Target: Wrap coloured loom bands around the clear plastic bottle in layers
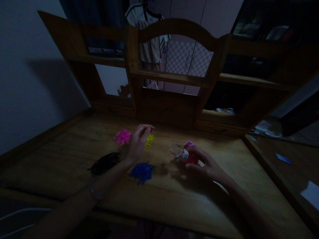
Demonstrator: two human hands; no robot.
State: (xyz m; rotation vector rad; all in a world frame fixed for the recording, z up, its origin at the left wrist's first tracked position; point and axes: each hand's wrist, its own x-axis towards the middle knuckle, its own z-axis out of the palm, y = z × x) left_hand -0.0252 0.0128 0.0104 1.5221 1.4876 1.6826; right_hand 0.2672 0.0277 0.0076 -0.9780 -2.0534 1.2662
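My right hand (205,164) is wrapped round a small clear bottle (177,151) with a white label, tipped on its side with its neck toward the left. Red contents show inside it, and part of the bottle is hidden by my fingers. My left hand (139,139) hovers by a pile of yellow strands (150,141), fingers drawn together; anything between the fingertips is too small to make out. To its left lies a pile of pink strands (122,137). Blue strands (142,172) are heaped below my left hand, and black strands (106,163) lie beside my left forearm.
Just behind the bottle is a small purple heap (189,143). All of this rests on a wooden desk (159,202) in dim light. A wooden shelf unit (169,79) rises along the back edge. A blue card (283,158) lies on a surface at the right.
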